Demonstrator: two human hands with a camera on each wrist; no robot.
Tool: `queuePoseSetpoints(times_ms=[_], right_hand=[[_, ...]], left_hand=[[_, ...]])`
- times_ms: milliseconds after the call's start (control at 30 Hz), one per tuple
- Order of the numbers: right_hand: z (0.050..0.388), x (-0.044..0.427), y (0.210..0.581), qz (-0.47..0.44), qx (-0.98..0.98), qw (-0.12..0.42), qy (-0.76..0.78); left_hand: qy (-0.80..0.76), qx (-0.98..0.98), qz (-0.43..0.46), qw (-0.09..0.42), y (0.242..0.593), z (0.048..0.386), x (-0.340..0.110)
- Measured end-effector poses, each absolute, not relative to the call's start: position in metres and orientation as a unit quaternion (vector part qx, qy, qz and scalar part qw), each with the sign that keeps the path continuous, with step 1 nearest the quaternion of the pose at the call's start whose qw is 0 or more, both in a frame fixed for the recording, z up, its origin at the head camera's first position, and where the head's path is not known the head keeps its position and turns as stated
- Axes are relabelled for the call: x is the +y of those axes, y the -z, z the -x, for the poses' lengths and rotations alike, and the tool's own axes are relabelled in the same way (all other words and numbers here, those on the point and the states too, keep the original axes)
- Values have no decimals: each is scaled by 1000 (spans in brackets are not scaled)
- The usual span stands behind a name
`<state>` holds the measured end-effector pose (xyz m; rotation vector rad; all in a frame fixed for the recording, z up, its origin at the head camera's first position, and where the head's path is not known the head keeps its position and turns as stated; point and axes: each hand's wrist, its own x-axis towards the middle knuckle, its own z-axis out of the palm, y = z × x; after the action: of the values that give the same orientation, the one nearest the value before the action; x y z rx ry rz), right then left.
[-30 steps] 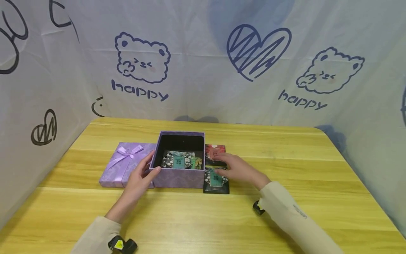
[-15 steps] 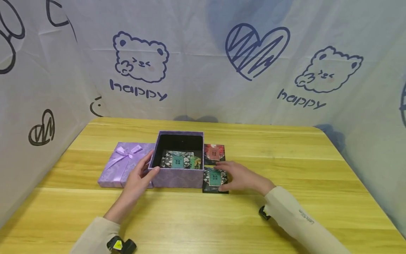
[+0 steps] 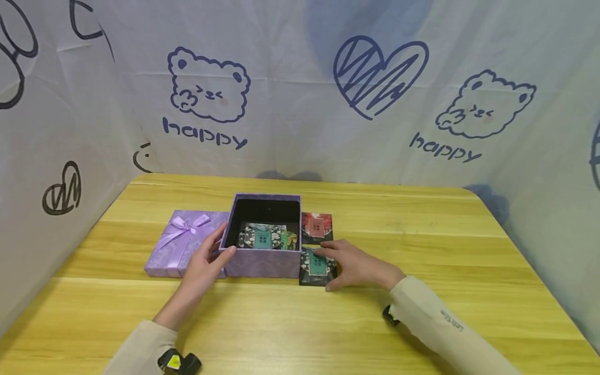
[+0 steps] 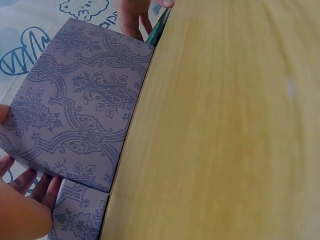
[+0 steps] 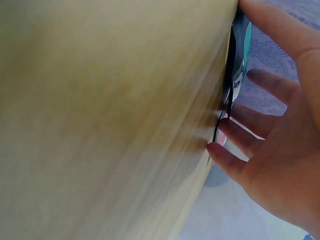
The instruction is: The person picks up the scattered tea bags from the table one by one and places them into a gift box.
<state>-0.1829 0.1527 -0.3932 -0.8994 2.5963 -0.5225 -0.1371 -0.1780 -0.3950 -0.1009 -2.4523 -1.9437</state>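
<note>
A purple gift box [image 3: 263, 263] stands uncovered on the table, dark inside, with several flat printed packets [image 3: 263, 238] lying in it. My left hand [image 3: 204, 265] holds its front left corner, thumb at the front rim and fingers along the left side. Right of the box lies a black packet with a teal label [image 3: 317, 264]. Spread over it is my right hand [image 3: 358, 264], fingertips near its edges, thumb at its front right corner; no firm grip shows in the right wrist view. Behind it lies a packet with a red label [image 3: 317, 227].
The purple lid with a ribbon bow [image 3: 180, 245] lies left of the box, right beside it. The wooden table [image 3: 290, 323] extends in front and to the right. A white cloth with drawings [image 3: 300, 104] hangs behind the table and at the sides.
My right hand has moved from between the two packets forward to the nearer one, its thumb coming down at the front edge. The left hand has stayed on the box.
</note>
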Motion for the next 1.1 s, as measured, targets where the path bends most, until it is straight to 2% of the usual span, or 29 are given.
queuePoseSetpoints(times_ms=[1100], right_hand=[[176,162,388,294,915,152,231]], left_hand=[[628,-778,36,18,395,137,-177]])
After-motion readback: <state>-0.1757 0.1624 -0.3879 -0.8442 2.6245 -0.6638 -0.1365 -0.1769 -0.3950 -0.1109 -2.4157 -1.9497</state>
